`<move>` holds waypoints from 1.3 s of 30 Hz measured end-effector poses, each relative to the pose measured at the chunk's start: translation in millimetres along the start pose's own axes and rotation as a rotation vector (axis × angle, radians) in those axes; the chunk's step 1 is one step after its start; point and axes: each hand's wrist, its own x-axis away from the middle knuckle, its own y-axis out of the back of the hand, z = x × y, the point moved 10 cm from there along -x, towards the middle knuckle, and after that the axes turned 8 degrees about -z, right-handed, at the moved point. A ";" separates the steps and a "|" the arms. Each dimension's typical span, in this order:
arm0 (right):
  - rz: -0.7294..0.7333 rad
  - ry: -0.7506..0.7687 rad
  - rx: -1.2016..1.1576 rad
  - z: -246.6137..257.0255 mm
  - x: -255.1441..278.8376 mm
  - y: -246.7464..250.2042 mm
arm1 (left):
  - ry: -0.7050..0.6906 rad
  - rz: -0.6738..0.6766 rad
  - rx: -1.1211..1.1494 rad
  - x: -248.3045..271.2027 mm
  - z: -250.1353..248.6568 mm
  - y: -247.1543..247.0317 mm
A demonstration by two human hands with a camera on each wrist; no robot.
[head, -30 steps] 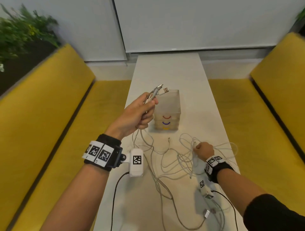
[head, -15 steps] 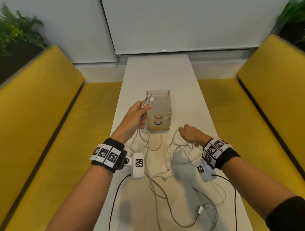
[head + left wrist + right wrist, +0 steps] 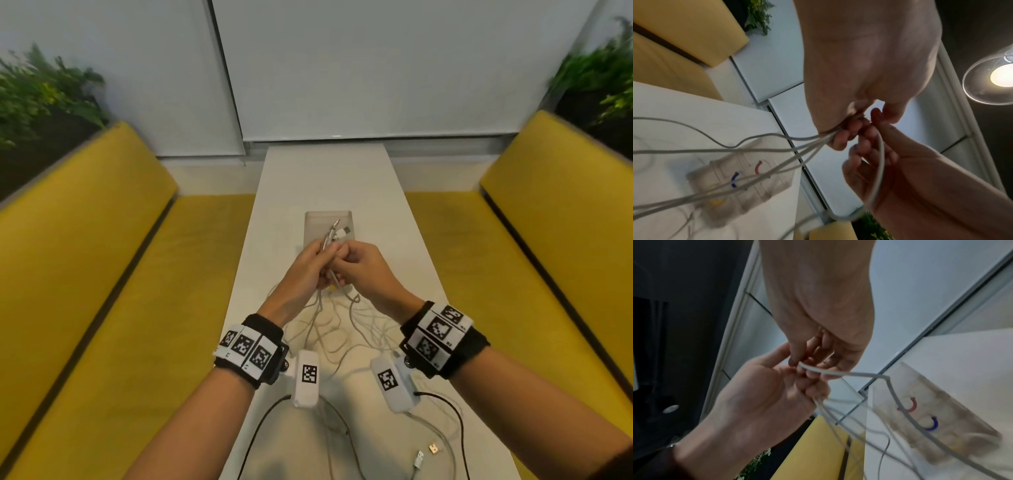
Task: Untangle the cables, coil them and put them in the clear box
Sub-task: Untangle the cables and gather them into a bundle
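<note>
Several thin white cables lie tangled on the white table and rise into my hands. My left hand grips a bundle of cable ends, whose plugs stick out above the fist. Right against it, my right hand pinches one white cable. In the left wrist view, the strands fan out from my left fingers. Both hands hover over the clear box, which stands on the table and carries red, blue and yellow marks. What the box holds is hidden.
Two loose plugs lie near the table's front edge, beside the black wrist-camera leads. Yellow benches flank the narrow table on both sides, with plants behind them. A lit lamp hangs overhead.
My right hand has lifted off the tangle on the table and come up to meet my left hand. Both hands now hold cables together over the box.
</note>
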 end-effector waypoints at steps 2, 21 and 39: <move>-0.044 -0.031 -0.029 -4.7 1.5 1.0 | -0.041 -0.047 0.006 3.9 -1.6 -0.1; 0.075 0.061 -0.161 0.6 10.7 -14.1 | -0.099 -0.153 0.087 12.9 -7.3 7.1; 0.400 0.085 0.450 -47.0 13.0 10.0 | -0.479 -0.432 0.229 19.3 -121.0 105.9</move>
